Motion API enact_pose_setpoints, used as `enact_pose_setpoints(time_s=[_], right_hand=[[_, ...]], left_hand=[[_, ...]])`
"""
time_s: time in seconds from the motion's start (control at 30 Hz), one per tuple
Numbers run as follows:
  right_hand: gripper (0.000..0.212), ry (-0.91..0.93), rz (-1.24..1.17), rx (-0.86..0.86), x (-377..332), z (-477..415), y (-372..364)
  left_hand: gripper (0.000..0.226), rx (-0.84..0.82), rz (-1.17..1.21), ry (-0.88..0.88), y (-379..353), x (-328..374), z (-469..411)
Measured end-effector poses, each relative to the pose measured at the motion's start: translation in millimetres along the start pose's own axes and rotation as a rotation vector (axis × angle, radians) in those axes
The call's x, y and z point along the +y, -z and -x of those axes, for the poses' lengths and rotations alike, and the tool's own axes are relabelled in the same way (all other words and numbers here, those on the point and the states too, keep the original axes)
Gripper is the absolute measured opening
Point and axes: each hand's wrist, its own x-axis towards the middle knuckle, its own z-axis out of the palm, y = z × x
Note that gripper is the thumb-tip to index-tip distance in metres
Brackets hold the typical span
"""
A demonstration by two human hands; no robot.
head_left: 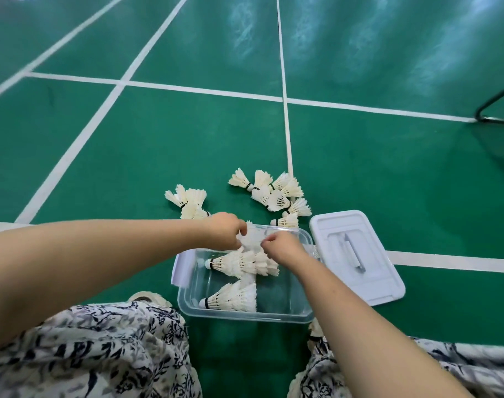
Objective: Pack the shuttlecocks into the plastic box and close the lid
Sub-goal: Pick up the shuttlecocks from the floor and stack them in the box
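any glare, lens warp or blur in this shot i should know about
Head view: pale glare streaks wash over the green court floor at the top; wide-angle warp slightly bows the white court lines and swells the forearms near the bottom edge; the left hand, right hand and the shuttlecock they pinch look slightly soft, while the plastic box and lid are crisp.

Both bare arms reach forward and angle in toward each other, so the hands end up almost touching out front. Left hand (227, 234) is knuckles-up with the fingers curled down. Right hand (283, 248) sits just beside it and a bit nearer the body, fingers curled in too. Both look to be pinching the same shuttlecock (252, 241) between them.
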Motion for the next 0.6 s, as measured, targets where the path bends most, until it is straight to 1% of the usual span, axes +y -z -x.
enact_pose_setpoints(time_s=[0.1,0.23,0.4,0.53,0.6], right_hand=[[0.029,0.076,0.005,0.099,-10.5,-9.3,22.4],[0.038,0.073,0.046,0.176,-15.5,-35.0,52.9],[0.053,0.063,0.16,0.196,-2.0,-86.3,72.6],[0.069,-0.043,0.199,0.131,17.1,-130.9,69.0],[0.078,-0.083,0.209,0.151,28.3,-152.2,67.6]], left_hand=[[0.041,0.09,0.02,0.012,17.3,-6.6,-6.8],[0.047,0.15,0.07,0.051,32.1,-20.1,-24.9],[0.058,0.12,0.151,0.124,29.6,-37.8,-61.3],[0.071,0.035,0.245,0.145,14.1,-45.5,-103.0],[0.079,0.019,0.294,0.139,5.3,-45.0,-126.4]])
